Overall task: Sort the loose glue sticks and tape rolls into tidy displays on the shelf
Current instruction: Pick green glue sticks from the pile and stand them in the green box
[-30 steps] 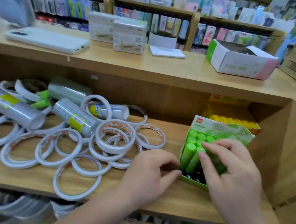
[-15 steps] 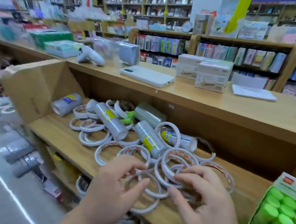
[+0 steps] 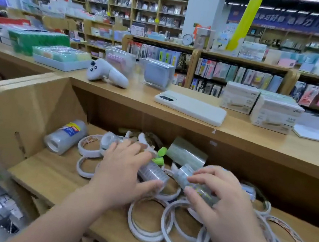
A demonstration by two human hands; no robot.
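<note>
Both forearms reach in from the front edge of the shelf [image 3: 53,171], palms down and wrists level, meeting over the heap near its middle. The left hand [image 3: 119,173] lies across a tape sleeve [image 3: 153,174], a clear wrapped tube of rolls lying on its side: the fingers are spread and curved over its top and far end, the thumb is tucked against its near side, so the hand is clamped on it. The right hand [image 3: 223,203] holds a second tape sleeve [image 3: 186,171] just beside the first, forefinger laid over it and thumb pressed from the near side, a pinch closed on the wrap; the remaining fingers are bent behind it and are too blurred to read. The two sleeves angle toward each other, and whether their ends touch I cannot tell. Under and around the hands, white tape rings [image 3: 180,227] lie overlapping, spreading to the front edge and toward the right. Green glue sticks [image 3: 161,155] poke up between the hands toward the back, with a wrapped tape pack [image 3: 185,153] behind them. A third tape sleeve [image 3: 65,137] lies in the back left corner against the side wall. On the top board [image 3: 255,141] above rest a phone [image 3: 190,108], a white controller [image 3: 105,72] and white boxes [image 3: 275,115]
</note>
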